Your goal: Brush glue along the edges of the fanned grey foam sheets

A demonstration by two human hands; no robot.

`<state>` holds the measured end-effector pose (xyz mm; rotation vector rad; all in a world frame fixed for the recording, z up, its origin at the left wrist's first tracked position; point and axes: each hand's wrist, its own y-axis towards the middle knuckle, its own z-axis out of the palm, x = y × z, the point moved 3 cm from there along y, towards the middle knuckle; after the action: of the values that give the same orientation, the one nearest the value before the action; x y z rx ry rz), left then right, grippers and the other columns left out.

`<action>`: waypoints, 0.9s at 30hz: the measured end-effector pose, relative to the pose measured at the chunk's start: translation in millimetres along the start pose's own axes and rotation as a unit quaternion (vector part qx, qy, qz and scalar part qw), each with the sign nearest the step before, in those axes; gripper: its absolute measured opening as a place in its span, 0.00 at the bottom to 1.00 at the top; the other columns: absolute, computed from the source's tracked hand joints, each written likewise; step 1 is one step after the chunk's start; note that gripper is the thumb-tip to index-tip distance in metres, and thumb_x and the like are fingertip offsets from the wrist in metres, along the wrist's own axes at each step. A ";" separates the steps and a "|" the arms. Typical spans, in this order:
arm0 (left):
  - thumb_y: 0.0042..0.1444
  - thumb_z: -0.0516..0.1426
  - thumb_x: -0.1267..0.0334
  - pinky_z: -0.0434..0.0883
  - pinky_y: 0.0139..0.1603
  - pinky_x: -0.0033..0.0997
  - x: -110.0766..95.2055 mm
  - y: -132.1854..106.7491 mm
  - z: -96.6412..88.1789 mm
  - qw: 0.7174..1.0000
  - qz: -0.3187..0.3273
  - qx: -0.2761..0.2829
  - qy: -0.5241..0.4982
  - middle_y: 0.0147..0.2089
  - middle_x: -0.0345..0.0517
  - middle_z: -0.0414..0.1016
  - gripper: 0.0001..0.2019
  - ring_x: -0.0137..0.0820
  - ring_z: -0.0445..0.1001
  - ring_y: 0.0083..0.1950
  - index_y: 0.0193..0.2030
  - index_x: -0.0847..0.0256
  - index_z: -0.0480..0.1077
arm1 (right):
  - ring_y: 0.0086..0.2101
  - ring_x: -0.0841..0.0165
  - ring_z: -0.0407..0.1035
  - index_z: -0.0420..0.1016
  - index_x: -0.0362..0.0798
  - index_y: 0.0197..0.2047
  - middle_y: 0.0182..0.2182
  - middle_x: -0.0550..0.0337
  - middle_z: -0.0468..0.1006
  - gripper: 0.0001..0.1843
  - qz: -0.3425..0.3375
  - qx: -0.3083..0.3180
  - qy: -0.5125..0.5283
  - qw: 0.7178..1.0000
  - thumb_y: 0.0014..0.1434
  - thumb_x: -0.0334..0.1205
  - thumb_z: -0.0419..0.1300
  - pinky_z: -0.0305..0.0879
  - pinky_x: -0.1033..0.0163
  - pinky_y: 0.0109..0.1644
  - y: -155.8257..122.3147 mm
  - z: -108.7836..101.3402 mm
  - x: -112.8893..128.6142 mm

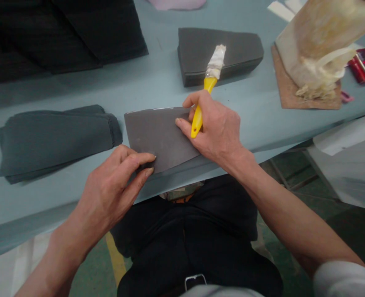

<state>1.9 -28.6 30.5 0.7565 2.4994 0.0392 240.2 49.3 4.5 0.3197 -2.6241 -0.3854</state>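
Note:
A flat dark grey panel (166,140) lies near the table's front edge, with a thin white line along its far edge. My left hand (117,179) pinches its near left corner between thumb and fingers. My right hand (216,126) is closed around a yellow-handled paintbrush (211,80), whose white-coated bristles point away from me. The right thumb and fingertips also rest at the panel's right part, which the hand partly covers. Beyond the brush stands a neat stack of similar dark grey pieces (219,47). Left of the panel lies a pile of dark grey-green fabric pieces (58,140).
Black stacked material (77,33) fills the far left of the blue-grey table (157,88). At the right, a whitish crusted container (318,45) stands on a brown board (289,93), beside a shiny red object (364,66). Pink material (177,4) shows at the back edge.

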 end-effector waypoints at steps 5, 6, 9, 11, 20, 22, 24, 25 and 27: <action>0.74 0.59 0.68 0.73 0.45 0.29 2.4 -2.5 2.0 1.000 0.020 -0.014 -0.009 0.45 0.41 0.73 0.04 0.30 0.76 0.45 0.51 0.56 0.71 | 0.42 0.54 0.80 0.74 0.52 0.58 0.41 0.56 0.86 0.17 0.004 0.015 -0.003 1.000 0.70 0.47 0.66 0.73 0.51 0.50 1.2 -0.2 1.1; 0.74 0.59 0.68 0.73 0.45 0.29 2.7 -2.9 2.5 1.000 0.024 -0.020 -0.005 0.45 0.41 0.73 0.05 0.31 0.76 0.45 0.53 0.56 0.71 | 0.42 0.54 0.80 0.74 0.52 0.58 0.41 0.56 0.86 0.17 0.006 0.018 -0.003 1.000 0.70 0.47 0.67 0.73 0.51 0.50 1.4 -0.1 0.9; 0.74 0.59 0.67 0.74 0.44 0.30 2.7 -3.4 3.7 0.999 0.028 -0.028 0.006 0.47 0.43 0.75 0.12 0.31 0.77 0.45 0.62 0.56 0.71 | 0.42 0.54 0.80 0.74 0.52 0.58 0.41 0.56 0.85 0.17 0.010 0.018 0.000 1.000 0.70 0.47 0.67 0.73 0.50 0.50 1.4 0.3 -0.3; 0.74 0.59 0.67 0.74 0.43 0.29 2.1 -3.1 4.4 0.999 0.031 -0.028 0.001 0.47 0.43 0.74 0.12 0.30 0.77 0.44 0.62 0.56 0.72 | 0.42 0.54 0.80 0.74 0.52 0.58 0.41 0.55 0.85 0.16 0.006 0.015 0.004 1.000 0.71 0.47 0.66 0.73 0.51 0.51 1.1 0.4 -0.7; 0.74 0.60 0.68 0.74 0.45 0.30 2.5 -3.7 5.1 0.999 0.034 -0.036 0.009 0.47 0.44 0.74 0.16 0.31 0.77 0.45 0.65 0.58 0.71 | 0.42 0.54 0.81 0.74 0.52 0.57 0.41 0.56 0.86 0.16 0.008 0.006 0.001 1.000 0.70 0.46 0.66 0.73 0.50 0.50 0.1 0.3 0.3; 0.74 0.60 0.68 0.74 0.44 0.29 2.5 -3.3 4.8 0.999 0.037 -0.034 -0.002 0.47 0.43 0.75 0.14 0.31 0.78 0.45 0.63 0.57 0.72 | 0.42 0.54 0.81 0.74 0.53 0.57 0.41 0.56 0.86 0.16 0.006 0.006 -0.002 1.000 0.70 0.46 0.67 0.73 0.50 0.49 0.1 0.4 0.4; 0.73 0.60 0.69 0.74 0.43 0.29 2.3 -2.4 4.4 0.998 0.036 -0.041 -0.015 0.45 0.42 0.74 0.08 0.30 0.77 0.45 0.56 0.57 0.73 | 0.42 0.54 0.81 0.74 0.53 0.57 0.41 0.55 0.86 0.16 0.005 0.012 -0.007 1.000 0.70 0.47 0.66 0.73 0.49 0.49 0.3 0.8 0.5; 0.73 0.60 0.69 0.74 0.43 0.29 2.2 -2.1 4.3 0.998 0.036 -0.046 -0.019 0.44 0.42 0.74 0.05 0.31 0.77 0.44 0.53 0.57 0.73 | 0.42 0.54 0.81 0.74 0.53 0.57 0.41 0.55 0.86 0.16 0.005 0.013 -0.009 1.000 0.71 0.47 0.66 0.73 0.49 0.49 0.5 0.9 0.5; 0.72 0.61 0.68 0.74 0.43 0.30 2.3 -2.0 4.4 0.998 0.032 -0.056 -0.018 0.42 0.41 0.74 0.03 0.31 0.76 0.42 0.49 0.56 0.73 | 0.42 0.54 0.81 0.73 0.53 0.58 0.41 0.55 0.86 0.16 0.003 0.010 -0.007 1.000 0.71 0.47 0.65 0.74 0.49 0.49 0.7 0.6 0.5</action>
<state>1.5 -29.6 25.3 0.7843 2.4164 0.1852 239.4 49.9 4.4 0.3162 -2.6444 -0.3609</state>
